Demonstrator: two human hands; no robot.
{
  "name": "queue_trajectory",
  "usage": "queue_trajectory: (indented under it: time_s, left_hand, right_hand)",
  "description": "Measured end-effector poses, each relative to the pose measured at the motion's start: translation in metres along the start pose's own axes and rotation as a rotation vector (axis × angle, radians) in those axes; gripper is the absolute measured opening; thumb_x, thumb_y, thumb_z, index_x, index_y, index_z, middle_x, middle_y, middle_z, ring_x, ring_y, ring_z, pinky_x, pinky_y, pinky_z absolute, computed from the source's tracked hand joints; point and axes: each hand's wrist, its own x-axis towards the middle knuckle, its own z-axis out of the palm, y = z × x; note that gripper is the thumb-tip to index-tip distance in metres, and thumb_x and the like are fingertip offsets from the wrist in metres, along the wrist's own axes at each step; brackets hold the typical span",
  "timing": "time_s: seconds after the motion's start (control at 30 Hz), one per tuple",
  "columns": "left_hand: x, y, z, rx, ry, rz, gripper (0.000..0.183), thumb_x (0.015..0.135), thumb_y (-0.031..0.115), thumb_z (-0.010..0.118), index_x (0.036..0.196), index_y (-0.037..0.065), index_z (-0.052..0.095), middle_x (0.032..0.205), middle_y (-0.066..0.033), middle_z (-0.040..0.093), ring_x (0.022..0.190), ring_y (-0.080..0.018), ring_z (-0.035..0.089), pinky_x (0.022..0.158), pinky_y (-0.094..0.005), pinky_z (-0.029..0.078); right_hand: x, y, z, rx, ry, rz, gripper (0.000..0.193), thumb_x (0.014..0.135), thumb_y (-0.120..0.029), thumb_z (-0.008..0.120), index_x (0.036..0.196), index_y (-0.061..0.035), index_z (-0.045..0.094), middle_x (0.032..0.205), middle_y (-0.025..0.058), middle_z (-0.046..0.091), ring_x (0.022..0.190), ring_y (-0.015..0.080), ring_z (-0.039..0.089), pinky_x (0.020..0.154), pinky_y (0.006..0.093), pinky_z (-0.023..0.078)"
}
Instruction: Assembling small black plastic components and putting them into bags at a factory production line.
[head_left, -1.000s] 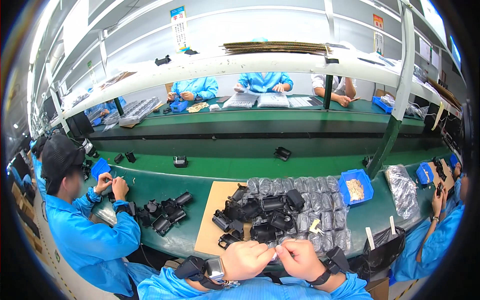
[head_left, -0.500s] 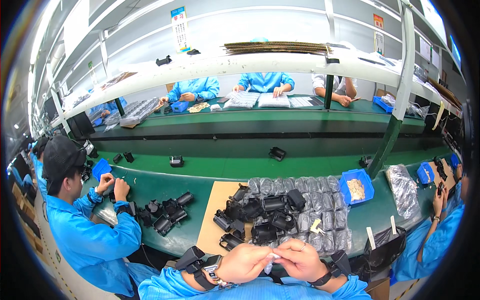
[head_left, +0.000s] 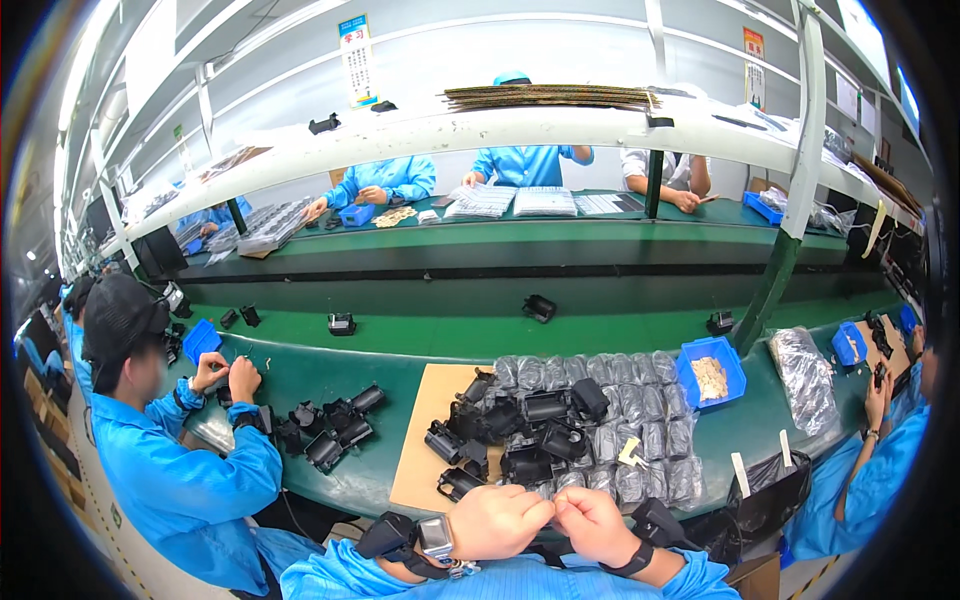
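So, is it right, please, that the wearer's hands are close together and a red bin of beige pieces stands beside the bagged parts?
The head view shows a blue bin, not red; the left hand and right hand are indeed close together.

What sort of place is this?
Most likely a factory assembly line: several people in blue workwear at long green benches, black parts on what looks like a conveyor belt, and a blue bin of small pieces.

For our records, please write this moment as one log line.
left hand, right hand: fingertips meeting; held item: unclear; ahead: black plastic housings; ahead right: blue plastic bin, beige pieces
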Motion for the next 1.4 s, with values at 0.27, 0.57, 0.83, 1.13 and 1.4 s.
queue_trajectory:
  time_s: [0.27,0.57,0.83,1.13,1.4]
  left_hand:
    - [0.005,0.005,-0.004,-0.499,0.177,-0.297,0.016,0.080,0.008,0.060,0.093,0.000,0.058,0.083,-0.0101,0.057,0.073,-0.0233,0.059,0.062,-0.0297,0.046]
    - [0.013,0.001,0.006,-1.812,0.452,-0.512,0.009,0.084,-0.003,0.048,0.079,0.003,0.051,0.108,-0.0164,0.054,0.110,-0.0322,0.052,0.091,-0.0415,0.044]
    - [0.019,0.009,-0.003,-1.877,0.295,-0.686,0.012,0.087,-0.002,0.045,0.095,0.006,0.050,0.100,-0.0066,0.055,0.102,-0.0176,0.053,0.084,-0.0310,0.047]
    - [0.013,0.006,-0.005,-1.557,-0.112,-0.311,0.109,0.068,0.021,0.061,0.142,0.022,-0.018,0.148,-0.0071,-0.023,0.137,-0.0263,-0.018,0.107,-0.0457,-0.010]
    - [-0.012,-0.015,-0.004,-1.216,0.574,-0.518,0.102,0.073,0.041,0.063,0.144,0.012,-0.003,0.151,-0.0147,-0.001,0.139,-0.0263,0.002,0.110,-0.0382,0.001]
  right_hand:
    - [0.002,-0.013,0.005,-0.330,0.297,-0.430,0.011,0.069,0.002,0.066,0.078,-0.0046,0.064,0.071,0.0037,0.056,0.067,0.0145,0.057,0.061,0.0261,0.044]
    - [0.003,0.021,0.014,-0.746,0.279,-0.872,0.044,0.062,-0.025,0.075,0.103,-0.0179,0.060,0.106,0.0096,0.049,0.106,0.0343,0.042,0.088,0.0458,0.036]
    - [0.012,0.009,0.019,-0.975,0.199,-0.904,0.057,0.084,-0.051,0.052,0.122,-0.0086,0.047,0.129,0.0193,0.044,0.127,0.0439,0.029,0.106,0.0549,0.007]
    - [0.031,-0.002,0.012,-0.528,0.094,-1.238,0.053,0.081,-0.024,0.066,0.125,-0.0057,0.043,0.130,0.0250,0.041,0.116,0.0494,0.042,0.090,0.0521,0.041]
    - [-0.051,0.050,-0.057,-0.540,0.544,-0.671,0.029,0.081,0.005,0.043,0.107,0.0004,0.056,0.058,0.0058,0.057,0.046,0.0169,0.055,0.046,0.0264,0.044]
